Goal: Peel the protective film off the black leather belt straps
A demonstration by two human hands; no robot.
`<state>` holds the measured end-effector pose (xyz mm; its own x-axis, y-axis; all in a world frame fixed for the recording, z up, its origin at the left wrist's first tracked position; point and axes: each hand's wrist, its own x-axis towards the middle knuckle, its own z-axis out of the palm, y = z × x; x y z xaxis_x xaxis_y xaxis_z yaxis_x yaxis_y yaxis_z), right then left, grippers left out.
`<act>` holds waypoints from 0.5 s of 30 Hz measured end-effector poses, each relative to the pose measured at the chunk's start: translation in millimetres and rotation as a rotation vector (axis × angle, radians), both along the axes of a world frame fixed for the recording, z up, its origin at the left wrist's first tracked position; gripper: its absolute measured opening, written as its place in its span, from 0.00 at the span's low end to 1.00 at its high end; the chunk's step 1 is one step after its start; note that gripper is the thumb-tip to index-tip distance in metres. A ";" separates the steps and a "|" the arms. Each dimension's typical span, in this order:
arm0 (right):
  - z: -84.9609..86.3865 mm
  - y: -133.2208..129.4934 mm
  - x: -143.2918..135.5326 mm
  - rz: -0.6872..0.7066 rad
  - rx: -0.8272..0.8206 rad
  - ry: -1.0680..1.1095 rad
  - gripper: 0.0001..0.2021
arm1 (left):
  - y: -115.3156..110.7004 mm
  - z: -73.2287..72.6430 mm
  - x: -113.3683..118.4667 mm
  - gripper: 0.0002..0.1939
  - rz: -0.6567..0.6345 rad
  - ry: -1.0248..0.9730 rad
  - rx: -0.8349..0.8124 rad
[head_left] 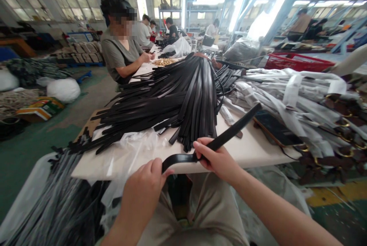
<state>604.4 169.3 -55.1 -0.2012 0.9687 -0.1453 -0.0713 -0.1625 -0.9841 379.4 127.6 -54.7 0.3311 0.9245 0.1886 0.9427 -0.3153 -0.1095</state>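
Observation:
A black strap (233, 127) runs between my two hands above the front edge of the table. My left hand (147, 184) is closed round its lower left part, where the strap curves. Farther right, my right hand (213, 158) pinches the strap, and the straight end sticks up beyond it toward the upper right. Just behind my hands, a large pile of black straps (197, 96) fans out over the table. Clear plastic film (137, 146) lies at the table edge near my left hand.
The pale table (252, 144) carries a phone-like dark slab (276, 127) and white-wrapped straps (298, 96) on the right. More straps (57, 200) hang at the lower left. A person (120, 47) works at the far left side; a red basket (298, 62) stands behind.

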 end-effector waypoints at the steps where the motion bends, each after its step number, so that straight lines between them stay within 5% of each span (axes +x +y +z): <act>1: 1.2 1.6 3.2 -0.022 0.025 -0.025 0.23 | 0.4 -1.1 -1.2 0.09 0.004 0.011 -0.032; 5: 7.3 6.1 8.5 -0.059 0.150 -0.166 0.23 | 2.8 -2.3 1.0 0.07 0.008 0.062 -0.136; 11: -7.6 -2.9 -24.0 0.261 0.043 0.047 0.19 | 11.8 5.4 24.9 0.08 -0.054 0.020 -0.255; 13: -14.7 -3.8 -21.0 0.187 -0.033 0.209 0.20 | 11.1 3.4 23.4 0.07 -0.031 0.002 -0.262; 15: -18.2 -1.6 -11.7 -0.079 -0.042 0.316 0.20 | 9.6 0.2 19.8 0.06 0.005 -0.029 -0.287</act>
<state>592.8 167.7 -73.3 -0.1672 0.9776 -0.1281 -0.3865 -0.1845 -0.9036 399.2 137.2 -54.5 0.3252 0.9429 -0.0719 0.9456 -0.3253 0.0111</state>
